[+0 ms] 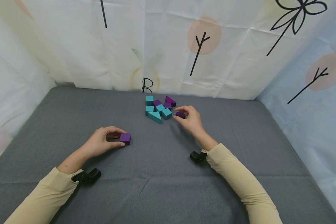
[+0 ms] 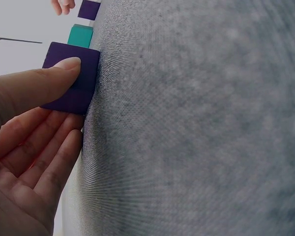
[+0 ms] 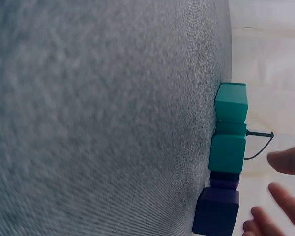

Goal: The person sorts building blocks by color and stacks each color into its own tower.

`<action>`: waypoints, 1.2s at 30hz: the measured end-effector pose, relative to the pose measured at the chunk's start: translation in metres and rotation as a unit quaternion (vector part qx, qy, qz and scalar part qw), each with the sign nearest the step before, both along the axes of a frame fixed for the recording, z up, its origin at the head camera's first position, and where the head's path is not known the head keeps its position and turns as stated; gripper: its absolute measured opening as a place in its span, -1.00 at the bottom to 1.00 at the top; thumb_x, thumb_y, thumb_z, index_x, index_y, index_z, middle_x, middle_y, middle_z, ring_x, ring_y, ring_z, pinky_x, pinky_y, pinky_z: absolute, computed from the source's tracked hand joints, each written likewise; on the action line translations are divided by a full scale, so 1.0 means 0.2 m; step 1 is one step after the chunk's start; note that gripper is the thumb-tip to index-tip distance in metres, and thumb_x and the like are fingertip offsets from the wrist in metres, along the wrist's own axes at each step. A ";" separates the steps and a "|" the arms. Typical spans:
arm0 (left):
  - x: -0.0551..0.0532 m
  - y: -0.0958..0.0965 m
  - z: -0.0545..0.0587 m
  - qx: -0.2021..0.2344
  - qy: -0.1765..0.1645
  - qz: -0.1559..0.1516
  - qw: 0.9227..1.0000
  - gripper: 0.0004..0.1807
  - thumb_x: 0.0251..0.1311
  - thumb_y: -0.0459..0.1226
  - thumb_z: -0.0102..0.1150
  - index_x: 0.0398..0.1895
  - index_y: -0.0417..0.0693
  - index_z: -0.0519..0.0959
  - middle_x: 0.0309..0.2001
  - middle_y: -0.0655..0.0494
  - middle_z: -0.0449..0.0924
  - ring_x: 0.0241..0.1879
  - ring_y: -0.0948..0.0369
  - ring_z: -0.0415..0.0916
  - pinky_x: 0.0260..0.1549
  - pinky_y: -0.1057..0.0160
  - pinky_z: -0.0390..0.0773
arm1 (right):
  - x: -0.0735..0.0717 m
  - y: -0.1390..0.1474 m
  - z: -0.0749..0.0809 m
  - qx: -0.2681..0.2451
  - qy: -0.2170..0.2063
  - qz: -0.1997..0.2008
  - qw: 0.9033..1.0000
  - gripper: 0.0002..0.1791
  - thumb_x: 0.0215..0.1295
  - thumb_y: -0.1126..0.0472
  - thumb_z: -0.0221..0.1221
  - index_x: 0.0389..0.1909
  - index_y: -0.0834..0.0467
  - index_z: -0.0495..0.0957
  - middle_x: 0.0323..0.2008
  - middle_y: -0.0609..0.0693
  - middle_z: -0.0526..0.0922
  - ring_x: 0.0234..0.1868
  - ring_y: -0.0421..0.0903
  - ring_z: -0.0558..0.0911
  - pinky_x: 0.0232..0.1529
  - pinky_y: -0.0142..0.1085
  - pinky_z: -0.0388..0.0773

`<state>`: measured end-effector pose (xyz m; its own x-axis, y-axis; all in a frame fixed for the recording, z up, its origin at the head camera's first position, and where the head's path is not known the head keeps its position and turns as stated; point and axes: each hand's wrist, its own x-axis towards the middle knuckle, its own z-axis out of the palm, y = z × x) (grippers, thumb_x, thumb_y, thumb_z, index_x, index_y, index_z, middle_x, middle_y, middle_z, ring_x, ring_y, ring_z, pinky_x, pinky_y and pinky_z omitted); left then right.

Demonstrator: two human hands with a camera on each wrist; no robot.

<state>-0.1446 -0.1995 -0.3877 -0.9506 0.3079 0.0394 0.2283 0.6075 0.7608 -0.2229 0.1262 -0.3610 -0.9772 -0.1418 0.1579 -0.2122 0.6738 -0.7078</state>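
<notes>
My left hand [image 1: 103, 140] pinches a purple cube [image 1: 125, 137] at the left of the grey cloth. In the left wrist view the thumb lies across the face of this purple cube [image 2: 71, 96], its lower edge right at the cloth. Farther back, my right hand [image 1: 189, 120] hovers beside a cluster of blocks, thumb and fingers spread above a dark purple block [image 1: 180, 114]. The right wrist view has that purple block [image 3: 217, 210] on the cloth, below the spread fingertips [image 3: 280, 162]. Only the tips of the right hand show there.
The cluster holds several teal cubes [image 1: 166, 114], a teal triangular block [image 1: 155, 117], a purple triangular block [image 1: 170, 100] and purple cubes [image 1: 156, 103]. Behind it hangs a patterned white curtain [image 1: 168, 56]. Grey cloth [image 1: 162, 193] covers the tabletop.
</notes>
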 end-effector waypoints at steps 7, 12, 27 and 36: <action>-0.01 0.00 0.00 -0.002 0.000 -0.003 1.000 -0.57 0.05 -0.27 0.41 0.03 -0.15 0.60 -0.01 -0.12 0.61 -0.01 -0.01 0.58 0.00 -0.06 0.56 | -0.03 0.02 0.00 0.068 -0.046 0.013 0.997 -0.37 0.19 0.12 0.30 0.28 0.19 0.40 0.21 0.20 0.44 0.25 0.12 0.40 0.26 0.02 0.37; -0.01 0.00 0.00 -0.003 0.000 -0.002 1.000 -0.57 0.05 -0.27 0.41 0.03 -0.15 0.60 -0.01 -0.12 0.61 -0.02 -0.01 0.58 0.00 -0.06 0.56 | -0.04 0.04 -0.01 0.065 -0.077 0.002 0.995 -0.35 0.23 0.12 0.27 0.32 0.19 0.35 0.24 0.21 0.43 0.24 0.14 0.42 0.25 0.01 0.39; 0.00 0.00 0.01 -0.005 -0.007 0.003 1.000 -0.58 0.07 -0.30 0.39 0.04 -0.17 0.59 0.01 -0.15 0.59 0.00 -0.03 0.56 0.02 -0.07 0.55 | -0.09 0.05 -0.01 0.045 -0.121 -0.051 0.990 -0.48 0.24 0.06 0.27 0.18 0.18 0.50 0.15 0.15 0.55 0.16 0.08 0.51 0.11 -0.07 0.53; 0.00 0.00 0.01 -0.004 -0.007 0.004 1.000 -0.57 0.06 -0.31 0.39 0.04 -0.17 0.59 0.01 -0.15 0.59 0.01 -0.03 0.57 0.03 -0.08 0.55 | -0.11 0.04 -0.02 0.048 -0.126 -0.056 0.989 -0.51 0.23 0.06 0.28 0.16 0.15 0.52 0.11 0.15 0.57 0.13 0.08 0.52 0.11 -0.06 0.52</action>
